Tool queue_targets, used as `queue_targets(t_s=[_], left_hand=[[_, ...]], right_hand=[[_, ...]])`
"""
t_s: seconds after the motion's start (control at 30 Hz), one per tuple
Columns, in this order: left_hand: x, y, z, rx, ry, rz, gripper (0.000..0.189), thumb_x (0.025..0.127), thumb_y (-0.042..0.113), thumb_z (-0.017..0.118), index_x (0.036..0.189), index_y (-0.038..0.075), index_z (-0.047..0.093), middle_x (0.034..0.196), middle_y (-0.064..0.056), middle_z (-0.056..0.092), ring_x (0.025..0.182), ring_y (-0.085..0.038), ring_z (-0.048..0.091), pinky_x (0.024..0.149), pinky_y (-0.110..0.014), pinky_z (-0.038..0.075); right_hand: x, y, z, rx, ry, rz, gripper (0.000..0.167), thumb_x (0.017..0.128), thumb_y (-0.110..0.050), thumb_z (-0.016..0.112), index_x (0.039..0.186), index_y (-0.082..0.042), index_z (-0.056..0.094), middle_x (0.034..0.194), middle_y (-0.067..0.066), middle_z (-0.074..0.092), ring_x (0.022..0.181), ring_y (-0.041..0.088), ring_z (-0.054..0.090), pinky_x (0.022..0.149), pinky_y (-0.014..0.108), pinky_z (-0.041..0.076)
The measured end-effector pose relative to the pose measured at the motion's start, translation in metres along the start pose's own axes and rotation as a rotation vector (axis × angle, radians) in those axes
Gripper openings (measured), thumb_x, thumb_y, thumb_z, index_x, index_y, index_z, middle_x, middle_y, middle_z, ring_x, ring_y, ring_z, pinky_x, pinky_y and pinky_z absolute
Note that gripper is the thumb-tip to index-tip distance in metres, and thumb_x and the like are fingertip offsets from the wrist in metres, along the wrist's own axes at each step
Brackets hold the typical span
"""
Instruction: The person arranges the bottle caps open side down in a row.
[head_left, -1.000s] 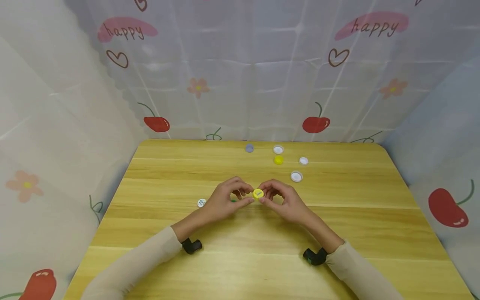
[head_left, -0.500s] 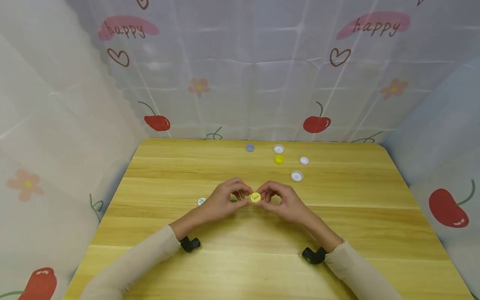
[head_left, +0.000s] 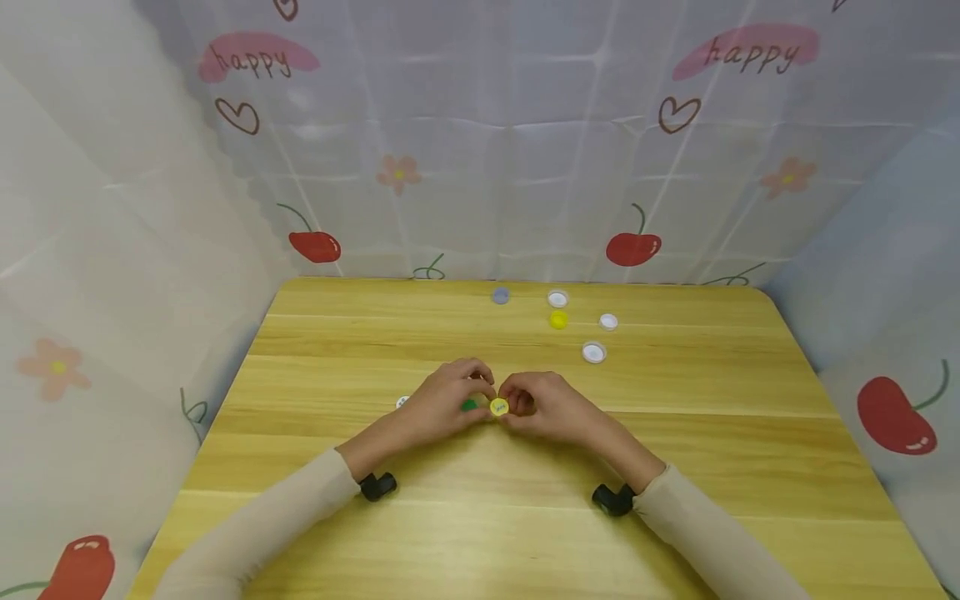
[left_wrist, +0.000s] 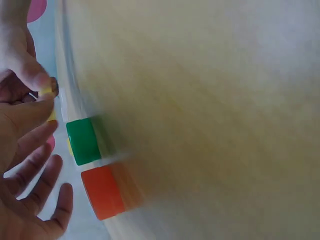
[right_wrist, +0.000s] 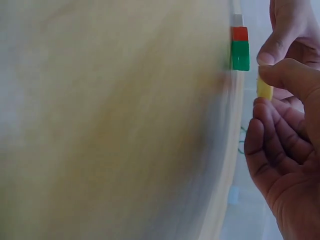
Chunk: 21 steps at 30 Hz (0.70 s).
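A small round yellow bottle cap with blue marks on its top is between the two hands, just over the table. My right hand pinches its right side with thumb and fingertips. My left hand holds the left side between thumb and index finger, the other fingers spread loosely. Beside the left palm, a green cap stands on the table, with an orange cap alongside. In the head view the left hand hides the orange one and covers part of a white cap with a dark pattern.
Toward the back of the wooden table lie a bluish cap, another yellow cap and several white ones, the nearest white cap behind the right hand. A printed curtain rises behind the table's far edge.
Both hands have brought the yellow cap slightly left and nearer to me, close to the green cap. More of the green cap now shows between the left fingers.
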<state>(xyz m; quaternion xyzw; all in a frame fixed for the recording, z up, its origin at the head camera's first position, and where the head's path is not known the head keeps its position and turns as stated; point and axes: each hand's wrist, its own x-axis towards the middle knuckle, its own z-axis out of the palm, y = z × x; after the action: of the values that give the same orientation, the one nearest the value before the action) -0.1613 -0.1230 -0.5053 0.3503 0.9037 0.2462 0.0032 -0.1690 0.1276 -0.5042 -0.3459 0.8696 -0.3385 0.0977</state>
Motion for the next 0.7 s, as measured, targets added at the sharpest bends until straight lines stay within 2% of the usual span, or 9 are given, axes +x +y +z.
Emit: queue_targets(t_s=[0.13,0.23,0.5,0.7], left_hand=[[0.001,0.0,0.004,0.065,-0.049,-0.029,0.02,0.097,0.037,0.083,0.11,0.022,0.082,0.131,0.004,0.066,0.123,-0.02,0.061,0.108,-0.044,0.048],[0.001,0.0,0.007,0.092,-0.066,-0.045,0.021,0.097,0.037,0.082,0.112,0.023,0.081,0.131,0.004,0.066,0.121,-0.018,0.06,0.104,-0.041,0.048],[-0.002,-0.002,0.012,0.096,-0.059,-0.039,0.023,0.096,0.038,0.083,0.114,0.023,0.082,0.128,0.005,0.066,0.117,-0.017,0.062,0.098,-0.038,0.048],[-0.002,-0.002,0.012,0.065,-0.062,-0.043,0.024,0.096,0.038,0.084,0.113,0.022,0.081,0.126,0.005,0.067,0.117,-0.018,0.063,0.103,-0.043,0.051]], right_hand=[[0.005,0.0,0.003,-0.01,-0.04,0.027,0.02,0.092,-0.022,0.085,0.109,-0.018,0.074,0.088,-0.01,0.069,0.079,0.005,0.063,0.074,0.023,0.057],[0.007,0.001,0.006,-0.018,-0.061,0.033,0.02,0.093,-0.022,0.085,0.109,-0.018,0.073,0.088,-0.009,0.068,0.079,0.006,0.062,0.073,0.023,0.056],[0.01,0.003,0.01,-0.066,-0.087,0.028,0.02,0.096,-0.025,0.083,0.111,-0.017,0.072,0.091,-0.005,0.069,0.08,0.007,0.06,0.074,0.023,0.052],[0.009,0.002,0.01,-0.062,-0.094,0.036,0.02,0.097,-0.025,0.082,0.111,-0.017,0.071,0.092,-0.003,0.068,0.082,0.009,0.059,0.075,0.024,0.051]])
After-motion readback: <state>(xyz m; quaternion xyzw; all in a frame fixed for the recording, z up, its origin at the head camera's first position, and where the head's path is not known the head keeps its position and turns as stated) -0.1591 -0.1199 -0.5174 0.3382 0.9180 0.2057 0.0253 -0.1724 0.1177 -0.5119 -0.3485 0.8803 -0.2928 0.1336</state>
